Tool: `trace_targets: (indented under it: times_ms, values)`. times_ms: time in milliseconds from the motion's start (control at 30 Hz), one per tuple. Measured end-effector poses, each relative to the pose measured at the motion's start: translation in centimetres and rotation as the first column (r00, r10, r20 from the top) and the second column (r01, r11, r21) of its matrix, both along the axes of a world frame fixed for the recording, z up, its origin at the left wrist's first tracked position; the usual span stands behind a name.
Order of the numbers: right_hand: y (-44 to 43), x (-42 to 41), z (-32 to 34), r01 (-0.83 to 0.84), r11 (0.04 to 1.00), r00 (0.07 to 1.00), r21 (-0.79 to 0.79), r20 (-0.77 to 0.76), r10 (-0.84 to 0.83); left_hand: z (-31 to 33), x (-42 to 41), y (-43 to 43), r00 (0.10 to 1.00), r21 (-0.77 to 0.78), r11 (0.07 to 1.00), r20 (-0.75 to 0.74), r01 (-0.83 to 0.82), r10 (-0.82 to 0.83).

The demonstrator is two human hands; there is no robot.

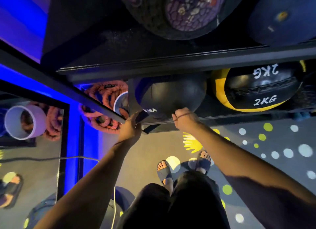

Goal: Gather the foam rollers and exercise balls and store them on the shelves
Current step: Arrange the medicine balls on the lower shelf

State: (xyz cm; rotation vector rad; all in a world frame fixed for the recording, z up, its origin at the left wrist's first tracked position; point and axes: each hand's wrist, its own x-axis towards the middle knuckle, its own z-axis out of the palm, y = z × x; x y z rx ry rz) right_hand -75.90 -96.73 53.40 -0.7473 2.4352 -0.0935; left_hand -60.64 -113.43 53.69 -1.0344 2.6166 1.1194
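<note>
- Head view: person stands at a dark shelf unit (pixel 171 64), both arms reaching to the lower shelf (pixel 222 116).
- Step in hand, as I judge it: seating a black exercise ball (pixel 171 95) at the left end of that lower shelf, close by its front edge.
- Left hand (pixel 130 124) sits at the shelf's front corner, fingers against the ball's lower left; cannot tell whether they are spread or curled.
- Right hand (pixel 183 116) is curled into a loose fist, knuckles against the ball's underside; pressing, not pinching.
- Next move likely calls for pushing the ball deeper so it cannot roll off, then letting go.
- Lower shelf also holds a black-and-yellow ball marked 2KG (pixel 256 90), just beside the black one.
- Upper shelf holds a netted purple ball (pixel 184 9) and a dark blue ball (pixel 283 16).
- Left of the shelves: coiled orange rope (pixel 106 93), with a pale cylinder (pixel 120 100), doubled in a mirror (pixel 30 119). No foam rollers surely seen.
</note>
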Motion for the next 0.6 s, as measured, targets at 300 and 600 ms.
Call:
trace_targets:
  times_ms: [300,600]
  values:
    - [4.9,-8.5,2.4,0.422,0.855,0.893,-0.301,0.303,-0.334,-3.5,0.9,0.4,0.907,0.210,0.938,0.380,-0.277,0.183]
    - [10.4,-6.2,-2.3,0.850,0.477,0.527,-0.224,0.401,-0.750,-4.6,-7.5,1.5,0.903,0.572,0.699,0.268,-0.429,0.335]
